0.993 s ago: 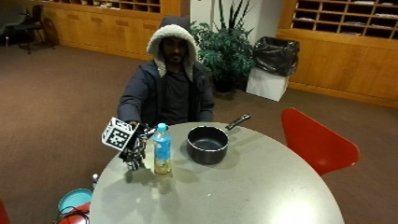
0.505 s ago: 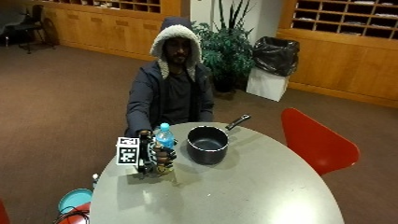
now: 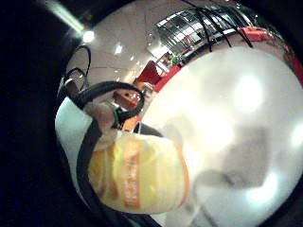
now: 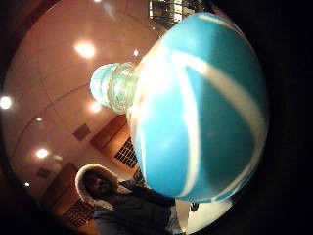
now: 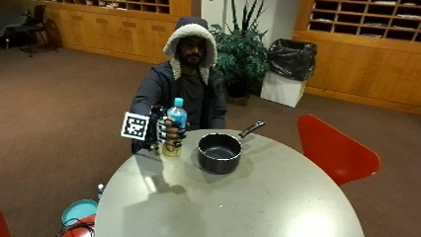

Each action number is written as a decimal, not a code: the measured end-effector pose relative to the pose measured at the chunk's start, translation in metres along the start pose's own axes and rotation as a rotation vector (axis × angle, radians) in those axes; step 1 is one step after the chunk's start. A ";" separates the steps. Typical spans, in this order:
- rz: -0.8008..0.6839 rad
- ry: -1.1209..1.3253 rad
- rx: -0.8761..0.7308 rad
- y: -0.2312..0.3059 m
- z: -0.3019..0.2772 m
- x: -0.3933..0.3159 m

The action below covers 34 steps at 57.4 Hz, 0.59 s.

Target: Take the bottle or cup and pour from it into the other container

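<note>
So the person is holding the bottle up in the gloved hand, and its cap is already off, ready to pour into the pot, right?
Not quite. The cap is on the bottle; the thumb side palm view shows it on the neck. The rest holds: the gloved hand holds the bottle up beside the pot.

The person sat upright behind the tabletop (image 5: pixel 263 197), right arm reaching forward and bent at the elbow. The gloved right hand (image 5: pixel 166 132) was raised above the surface, fingers curled round the bottle (image 5: pixel 175 127), holding it upright. The other hand was hidden from me.
</note>
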State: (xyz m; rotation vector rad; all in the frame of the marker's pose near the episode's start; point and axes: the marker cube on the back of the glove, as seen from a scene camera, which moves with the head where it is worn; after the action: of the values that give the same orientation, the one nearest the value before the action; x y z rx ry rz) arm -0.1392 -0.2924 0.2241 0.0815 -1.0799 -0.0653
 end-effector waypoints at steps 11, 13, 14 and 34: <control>0.189 0.284 0.028 -0.014 0.014 -0.064; 0.194 0.353 0.078 -0.020 0.021 -0.071; 0.176 0.385 0.067 -0.020 0.023 -0.073; -0.098 0.860 -0.366 0.000 0.067 -0.090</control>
State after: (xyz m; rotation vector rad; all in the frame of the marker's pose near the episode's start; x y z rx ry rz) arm -0.2409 -0.2865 0.1764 -0.1598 -0.1927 -0.2873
